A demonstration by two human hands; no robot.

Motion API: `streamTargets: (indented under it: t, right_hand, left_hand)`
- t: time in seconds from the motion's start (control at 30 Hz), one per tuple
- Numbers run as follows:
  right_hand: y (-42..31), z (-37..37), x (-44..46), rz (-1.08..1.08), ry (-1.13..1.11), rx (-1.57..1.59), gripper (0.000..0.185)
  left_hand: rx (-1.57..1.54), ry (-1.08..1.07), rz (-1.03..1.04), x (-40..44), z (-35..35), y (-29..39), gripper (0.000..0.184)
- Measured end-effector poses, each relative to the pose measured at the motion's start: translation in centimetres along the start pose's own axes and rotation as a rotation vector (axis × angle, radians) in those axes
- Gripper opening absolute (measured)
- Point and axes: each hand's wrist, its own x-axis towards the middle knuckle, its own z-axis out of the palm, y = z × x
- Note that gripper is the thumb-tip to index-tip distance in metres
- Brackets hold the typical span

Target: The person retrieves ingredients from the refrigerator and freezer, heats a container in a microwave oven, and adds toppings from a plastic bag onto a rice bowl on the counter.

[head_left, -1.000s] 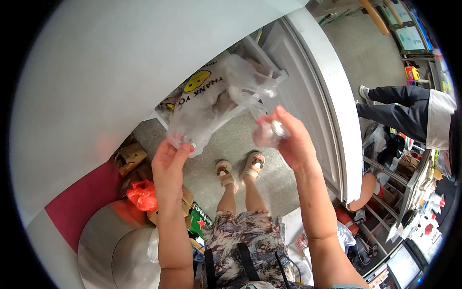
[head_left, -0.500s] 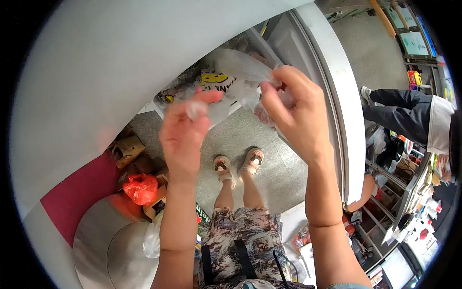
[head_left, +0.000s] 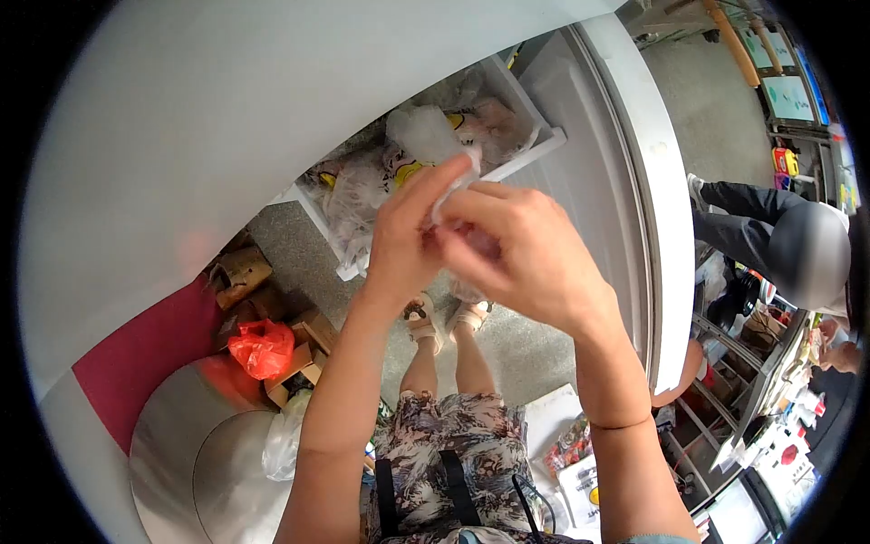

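My left hand [head_left: 406,231] and my right hand [head_left: 530,254] meet in front of the open freezer. A clear plastic bag [head_left: 446,198] is pinched between their fingers. Something reddish shows through the plastic behind my right fingers, though I cannot make out what it is. Part of the bag hangs below the hands, above my shoes. Beyond them, a pulled-out white drawer [head_left: 530,154] holds several clear bags [head_left: 421,131], some with yellow and black print. My hands hide part of the drawer's front.
The freezer door [head_left: 625,208] stands open on the right. At left are a red plastic bag [head_left: 263,349], cardboard boxes [head_left: 313,335] and a round metal surface [head_left: 172,453]. A person in dark trousers [head_left: 748,204] is by a cluttered shelf [head_left: 739,390] at far right.
My hands were apart and have come together on the plastic bag. The bag has moved left and down, out from in front of the drawer, which now shows more fully.
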Motion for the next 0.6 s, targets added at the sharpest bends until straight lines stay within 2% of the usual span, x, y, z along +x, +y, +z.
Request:
streamTargets:
  t: [0.03,0.07,0.13,0.17,0.2,0.27,0.4,0.43,0.47,0.5,0.53,0.6]
  right_hand:
    - [-0.1,-0.3,0.1,0.033,0.066,0.096,0.02]
    - [-0.2,-0.6,0.2,0.065,0.131,0.193,0.022]
    - [0.4,-2.2,1.1,0.264,0.182,0.177,0.028]
    - [1.3,-2.0,1.5,0.176,0.215,0.038,0.028]
    - [2.1,-1.6,2.1,0.177,0.216,0.042,0.028]
    - [3.2,-0.3,3.0,0.091,-0.029,0.115,0.024]
    - [3.4,0.8,3.5,-0.014,0.092,0.082,0.018]
    - [3.3,0.9,3.3,-0.014,0.091,0.084,0.018]
    - [3.0,0.8,2.8,-0.01,-0.002,0.105,0.016]
    - [2.9,0.7,2.6,-0.007,-0.095,0.126,0.015]
    - [3.0,0.4,2.6,-0.008,-0.096,0.127,0.015]
    - [3.5,0.0,3.1,0.183,-0.068,0.438,0.016]
  left_hand:
    - [-0.059,-0.012,0.02,0.4,0.1,-0.2,0.027]
    - [-0.06,-0.009,0.02,0.5,0.0,-0.2,0.027]
    - [-0.389,0.112,-0.336,0.7,-0.4,0.1,0.015]
    - [-0.401,0.076,-0.369,0.5,-0.9,-0.2,0.027]
    - [-0.398,0.074,-0.371,0.4,-1.2,-0.4,0.027]
    - [-0.421,0.022,-0.462,0.3,-1.3,-0.6,0.034]
    - [-0.519,0.076,-0.524,0.7,-1.6,0.2,0.038]
    - [-0.608,0.142,-0.546,0.6,-1.7,-0.1,0.033]
    - [-0.697,0.209,-0.566,0.6,-1.9,-0.3,0.028]
    - [-0.696,0.21,-0.567,0.6,-2.3,-0.4,0.028]
    - [-0.606,0.124,-0.545,0.4,-2.8,-0.5,0.019]
    - [-0.515,0.04,-0.525,-0.1,-2.9,0.0,0.013]
